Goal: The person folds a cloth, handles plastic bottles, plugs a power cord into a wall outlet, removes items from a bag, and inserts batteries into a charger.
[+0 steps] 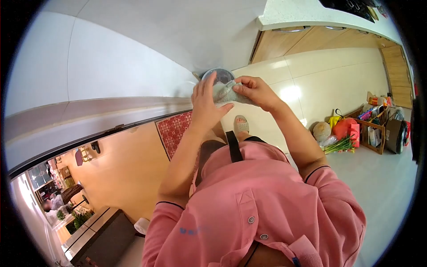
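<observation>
My right hand [259,92] is closed, its thumb and fingers pinching the edge of a limp, grey-green piece that looks like a cloth [228,94]. My left hand [207,103] is beside it, fingers stretched up and thumb held apart. The cloth lies partly behind that hand, and whether the fingers touch it I cannot tell. Just beyond both hands, a round bin [219,71] with a pale rim stands on the floor against the wall corner. Its inside looks dark and is partly covered by my fingers.
Wooden cabinets [320,42] under a pale counter [289,15] run along the far side. Green stalks [340,144], bags and a wooden crate [373,135] stand on the floor at right. A red patterned mat [175,133] lies at the doorway, left of my sandalled foot [241,124].
</observation>
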Demonstrator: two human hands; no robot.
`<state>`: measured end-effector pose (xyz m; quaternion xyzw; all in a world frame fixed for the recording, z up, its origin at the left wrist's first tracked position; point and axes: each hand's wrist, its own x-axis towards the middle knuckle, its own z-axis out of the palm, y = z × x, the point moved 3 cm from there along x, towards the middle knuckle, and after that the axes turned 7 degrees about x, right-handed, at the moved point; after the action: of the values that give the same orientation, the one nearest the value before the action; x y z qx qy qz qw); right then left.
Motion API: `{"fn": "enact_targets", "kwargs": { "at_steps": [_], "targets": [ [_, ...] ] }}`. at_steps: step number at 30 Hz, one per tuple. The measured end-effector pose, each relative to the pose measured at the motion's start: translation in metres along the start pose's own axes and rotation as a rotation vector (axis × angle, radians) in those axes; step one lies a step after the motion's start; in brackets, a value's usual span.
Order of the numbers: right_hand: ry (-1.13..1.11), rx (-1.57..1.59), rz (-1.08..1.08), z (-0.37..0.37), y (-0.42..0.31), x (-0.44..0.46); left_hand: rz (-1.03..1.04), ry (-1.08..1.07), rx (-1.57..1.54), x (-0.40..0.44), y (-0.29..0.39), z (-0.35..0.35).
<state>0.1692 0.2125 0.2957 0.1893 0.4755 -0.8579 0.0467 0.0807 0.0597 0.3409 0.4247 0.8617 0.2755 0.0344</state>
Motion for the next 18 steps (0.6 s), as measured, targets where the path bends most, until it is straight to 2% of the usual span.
{"fn": "enact_targets", "kwargs": {
  "at_steps": [1,2,4,5,9,13,14,18],
  "targets": [
    [-0.069,-0.133,0.013,-0.001,-0.007,0.0,-0.001,-0.032,-0.067,0.005,-0.004,0.0],
    [-0.085,-0.088,0.002,0.001,-0.015,0.001,-0.005,-0.063,-0.134,0.009,-0.007,-0.001],
    [-0.114,0.003,-0.021,0.004,-0.032,0.001,-0.288,-0.47,-0.641,0.006,-0.034,0.026],
    [-0.144,-0.028,0.02,-0.001,-0.043,-0.001,-0.31,-0.416,-0.695,0.009,-0.027,0.02],
    [-0.243,-0.181,0.118,-0.053,-0.03,-0.005,-0.532,-0.421,-0.978,0.013,-0.025,0.002],
    [-0.355,0.287,0.029,-0.065,0.022,-0.01,-0.62,-0.387,-1.13,0.016,-0.032,-0.007],
    [-0.327,0.404,0.005,-0.058,0.03,-0.01,-0.648,-0.374,-1.132,0.017,-0.033,-0.007],
    [-0.094,0.489,0.051,-0.025,0.031,-0.01,-0.661,-0.304,-1.087,0.017,-0.048,0.002]
  ]
}}
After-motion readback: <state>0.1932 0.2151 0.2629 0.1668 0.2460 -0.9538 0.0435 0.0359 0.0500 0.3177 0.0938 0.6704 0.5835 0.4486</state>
